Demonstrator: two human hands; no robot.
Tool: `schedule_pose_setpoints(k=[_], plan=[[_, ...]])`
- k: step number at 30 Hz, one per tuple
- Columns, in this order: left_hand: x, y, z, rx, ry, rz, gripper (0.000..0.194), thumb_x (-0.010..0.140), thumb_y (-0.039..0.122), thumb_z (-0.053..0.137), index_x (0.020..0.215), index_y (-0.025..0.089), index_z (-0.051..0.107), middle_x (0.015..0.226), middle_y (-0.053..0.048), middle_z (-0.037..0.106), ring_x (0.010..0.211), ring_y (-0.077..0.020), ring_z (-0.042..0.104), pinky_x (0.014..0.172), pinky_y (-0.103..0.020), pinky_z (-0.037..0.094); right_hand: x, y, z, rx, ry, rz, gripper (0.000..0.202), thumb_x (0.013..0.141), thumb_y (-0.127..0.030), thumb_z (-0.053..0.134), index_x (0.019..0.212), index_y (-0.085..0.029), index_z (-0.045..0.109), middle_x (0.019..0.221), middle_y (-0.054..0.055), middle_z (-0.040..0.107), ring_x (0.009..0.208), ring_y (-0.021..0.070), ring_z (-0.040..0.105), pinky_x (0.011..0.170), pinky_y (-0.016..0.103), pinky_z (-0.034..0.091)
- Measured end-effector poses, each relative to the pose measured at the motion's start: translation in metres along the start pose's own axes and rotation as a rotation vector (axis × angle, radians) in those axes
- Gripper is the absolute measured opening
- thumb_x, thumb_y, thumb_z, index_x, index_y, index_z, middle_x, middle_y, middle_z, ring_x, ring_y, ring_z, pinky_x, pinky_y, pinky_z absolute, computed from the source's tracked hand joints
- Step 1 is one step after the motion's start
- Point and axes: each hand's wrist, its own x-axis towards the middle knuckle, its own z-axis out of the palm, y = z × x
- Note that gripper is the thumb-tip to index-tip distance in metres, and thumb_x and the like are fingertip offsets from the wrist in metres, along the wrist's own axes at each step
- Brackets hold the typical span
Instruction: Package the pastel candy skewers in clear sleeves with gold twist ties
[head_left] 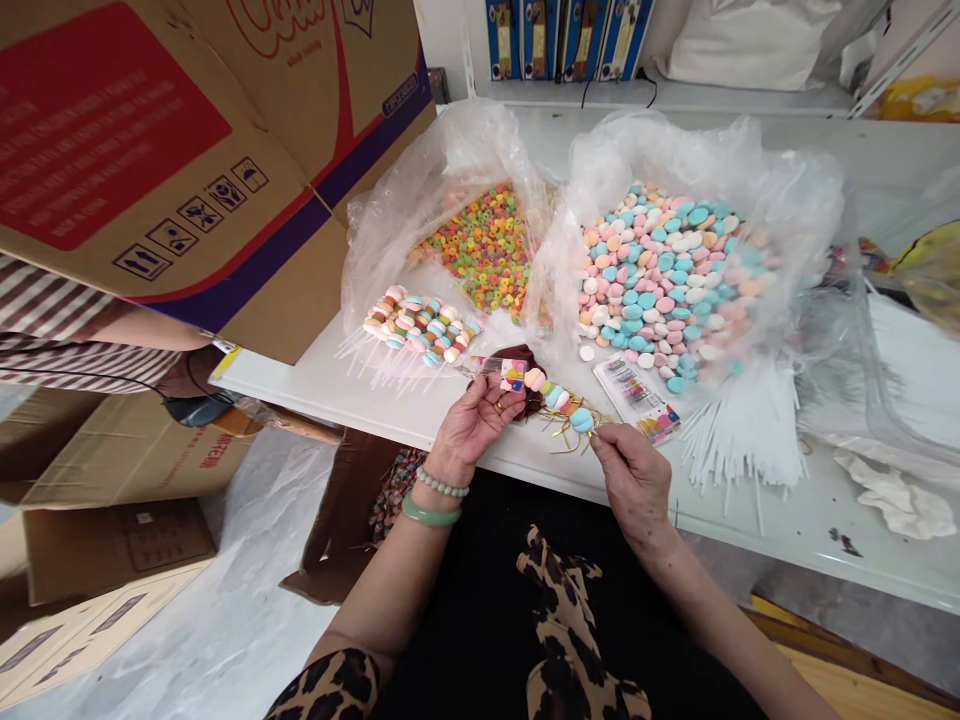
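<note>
Head view: right hand (636, 480) pinches pastel pink-and-blue candy skewer (556, 398), left hand (477, 425) grips bright-labelled wrapper (514, 375)

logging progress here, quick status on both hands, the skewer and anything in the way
Left hand holding labelled bag. Right hand pinching skewer by stick end. Pink end close to bag. Gold ties near skewer, no obvious block.

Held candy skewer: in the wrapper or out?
Mostly out: the candy skewer shows bare candies beyond the printed wrapper in the left hand; whether its tip enters, cannot tell.
</note>
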Motion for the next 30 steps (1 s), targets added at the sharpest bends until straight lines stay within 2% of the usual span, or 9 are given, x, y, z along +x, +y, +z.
schedule_pose_setpoints(k=[4,8,11,14,17,21,23,27,30], plan=[[0.001,-0.002,-0.002,0.033,-0.037,0.001,0.024,0.096,0.03,0.048,0.093,0.015,0.066,0.079,-0.01,0.075,0.078,-0.0224,0.073,0.085,-0.04,0.057,0.001,0.0,-0.001,-0.034,0.003,0.0,0.013,0.091,-0.029,0.054,0.085,-0.023,0.064,0.078,0.002,0.065,0.073,0.0177,0.059,0.071,0.032,0.047],[0.004,-0.003,-0.004,0.075,-0.066,-0.002,0.022,0.094,0.028,0.051,0.097,0.012,0.066,0.085,-0.013,0.075,0.082,-0.0234,0.073,0.087,-0.04,0.056,0.001,-0.004,-0.003,-0.089,-0.019,-0.085,0.013,0.091,-0.027,0.054,0.086,-0.023,0.066,0.074,0.003,0.061,0.069,0.0171,0.057,0.068,0.031,0.047],[0.006,-0.003,-0.006,0.05,-0.078,0.015,0.018,0.093,0.024,0.052,0.1,0.014,0.065,0.088,-0.011,0.075,0.085,-0.0219,0.073,0.085,-0.039,0.058,-0.001,-0.007,-0.005,-0.129,-0.051,-0.15,0.015,0.091,-0.024,0.053,0.085,-0.024,0.067,0.072,0.003,0.059,0.067,0.0172,0.056,0.066,0.03,0.046],[0.007,-0.002,-0.008,0.016,-0.094,0.053,0.017,0.093,0.019,0.052,0.104,0.013,0.064,0.091,-0.009,0.075,0.085,-0.0186,0.072,0.084,-0.035,0.058,-0.001,-0.006,-0.005,-0.132,-0.079,-0.15,0.016,0.09,-0.024,0.054,0.083,-0.024,0.067,0.073,0.004,0.06,0.07,0.018,0.057,0.069,0.031,0.046],[0.008,-0.001,-0.01,0.038,-0.094,0.057,0.018,0.091,0.017,0.053,0.104,0.012,0.064,0.09,-0.009,0.074,0.082,-0.0179,0.072,0.08,-0.033,0.059,0.001,-0.003,-0.005,-0.053,-0.14,-0.044,0.014,0.089,-0.028,0.056,0.082,-0.024,0.067,0.075,0.002,0.061,0.07,0.0173,0.057,0.07,0.031,0.046],[0.007,0.002,-0.01,0.059,-0.074,0.034,0.015,0.091,0.017,0.053,0.098,0.011,0.065,0.086,-0.01,0.074,0.081,-0.0196,0.072,0.08,-0.037,0.06,0.007,0.001,-0.003,0.124,-0.234,0.207,0.016,0.083,-0.033,0.062,0.073,-0.022,0.066,0.071,0.0,0.061,0.069,0.016,0.055,0.065,0.028,0.044],[0.007,0.004,-0.01,0.069,-0.071,0.024,0.014,0.09,0.018,0.054,0.096,0.011,0.065,0.085,-0.011,0.074,0.082,-0.0214,0.072,0.081,-0.04,0.06,0.009,0.002,-0.002,0.242,-0.245,0.328,0.017,0.079,-0.035,0.065,0.071,-0.02,0.065,0.063,-0.002,0.054,0.06,0.0138,0.049,0.056,0.026,0.04],[0.007,0.003,-0.011,0.14,-0.078,0.022,0.013,0.09,0.02,0.056,0.092,0.012,0.066,0.077,-0.01,0.073,0.073,-0.0213,0.073,0.078,-0.039,0.06,0.011,0.003,0.004,0.469,-0.27,0.555,0.021,0.072,-0.038,0.068,0.068,-0.018,0.063,0.049,-0.006,0.038,0.045,0.0086,0.029,0.041,0.024,0.022],[0.008,-0.001,-0.01,0.236,-0.131,0.05,0.012,0.086,0.019,0.061,0.092,0.011,0.068,0.08,-0.011,0.074,0.07,-0.0197,0.072,0.075,-0.034,0.06,0.011,0.0,0.009,0.477,-0.29,0.577,0.021,0.071,-0.038,0.067,0.066,-0.019,0.061,0.048,-0.007,0.037,0.043,0.0085,0.028,0.041,0.024,0.022]])
